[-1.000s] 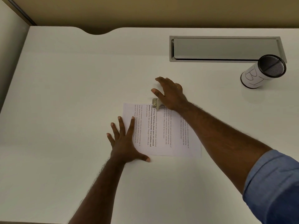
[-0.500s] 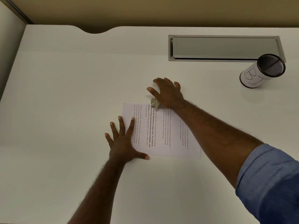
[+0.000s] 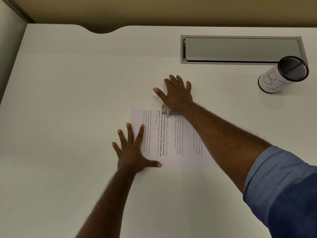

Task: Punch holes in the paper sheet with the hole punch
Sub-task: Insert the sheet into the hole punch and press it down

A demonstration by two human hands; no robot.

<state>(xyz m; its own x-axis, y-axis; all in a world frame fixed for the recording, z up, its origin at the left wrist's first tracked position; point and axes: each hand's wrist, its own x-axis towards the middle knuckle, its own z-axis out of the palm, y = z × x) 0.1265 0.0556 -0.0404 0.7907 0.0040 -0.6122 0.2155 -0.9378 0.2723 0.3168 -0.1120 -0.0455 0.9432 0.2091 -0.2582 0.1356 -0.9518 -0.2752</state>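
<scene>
Here, going from left to right:
Left hand (image 3: 133, 156): lying flat with fingers spread apart, gripping nothing, pressing down on the near-left part of the paper sheet, thumb stretching along the sheet's near edge.
Paper sheet (image 3: 169, 143): resting flat on the white desk (image 3: 68, 100), printed text running sideways, reaching from under the left hand's fingertips across beneath the right forearm.
Hole punch (image 3: 166, 109): sitting at the far edge of the sheet, just under the heel of the right hand, only its pale metal end and base showing.
Right hand (image 3: 176, 94): bearing down on the punch with the palm, fingers splayed apart and pointing away, closing around nothing.
Grey recessed tray (image 3: 240, 49): lying beyond and to the right of the right hand.
Mesh cup (image 3: 283, 75): standing well to the right of that hand, a paper label with handwritten letters wrapping it.
Blue sleeve (image 3: 283, 191): bunching up on the right arm.
</scene>
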